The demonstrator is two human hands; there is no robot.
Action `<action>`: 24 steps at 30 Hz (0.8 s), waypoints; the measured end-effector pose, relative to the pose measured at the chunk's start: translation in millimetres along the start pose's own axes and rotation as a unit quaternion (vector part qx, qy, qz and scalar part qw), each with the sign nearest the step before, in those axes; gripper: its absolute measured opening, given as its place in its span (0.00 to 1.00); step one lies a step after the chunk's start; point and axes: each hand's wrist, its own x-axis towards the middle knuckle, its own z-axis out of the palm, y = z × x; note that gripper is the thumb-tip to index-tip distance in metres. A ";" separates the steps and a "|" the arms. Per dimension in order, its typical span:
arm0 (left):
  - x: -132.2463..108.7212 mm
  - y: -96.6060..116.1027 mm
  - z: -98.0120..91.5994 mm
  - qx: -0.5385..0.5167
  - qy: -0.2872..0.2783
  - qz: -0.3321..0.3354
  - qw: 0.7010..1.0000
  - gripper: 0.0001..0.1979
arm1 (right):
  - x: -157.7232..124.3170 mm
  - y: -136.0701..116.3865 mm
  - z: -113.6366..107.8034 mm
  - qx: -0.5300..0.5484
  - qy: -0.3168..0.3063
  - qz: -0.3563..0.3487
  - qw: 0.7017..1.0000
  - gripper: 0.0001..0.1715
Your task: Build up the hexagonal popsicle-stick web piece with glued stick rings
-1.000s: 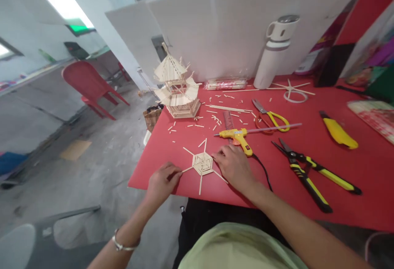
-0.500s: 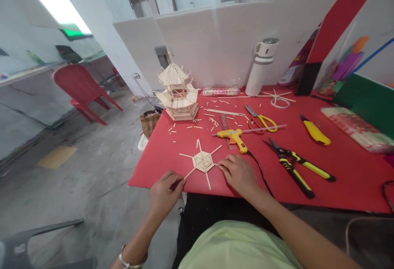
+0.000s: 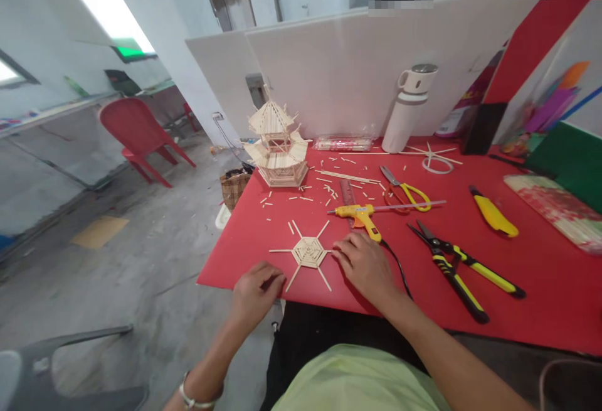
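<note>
Looking down from the head camera, we find the six-spoked stick frame (image 3: 309, 252) flat on the red table (image 3: 221, 263), right between the two hands! The left hand (image 3: 256, 293) is curled beside the lower-left spoke's tip, the right hand (image 3: 365, 266) has its fingertips at the right-hand spoke; whether either one pinches, I can't tell. Progress check: the hexagonal centre is ringed and looks close to filled, while the spokes' outer stretches are bare, so any further rings there are undone. One loose stick (image 3: 290, 228) lies alongside the upper-left spoke, seemingly unattached, and the glue gun (image 3: 353, 211) rests nearby, unheld.
</note>
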 end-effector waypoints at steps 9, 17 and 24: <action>97.6 15.2 -12.5 0.115 -0.004 -0.115 0.987 0.11 | 11.9 11.1 -14.9 -0.011 0.028 0.012 0.999 0.10; 139.7 24.0 -0.7 0.236 -0.102 -0.103 0.961 0.06 | 15.7 34.8 -19.4 -0.139 0.003 0.106 0.985 0.16; 141.9 16.4 -15.0 0.087 -0.192 -0.104 0.972 0.02 | 18.8 45.8 -14.8 -0.108 -0.019 0.118 0.987 0.15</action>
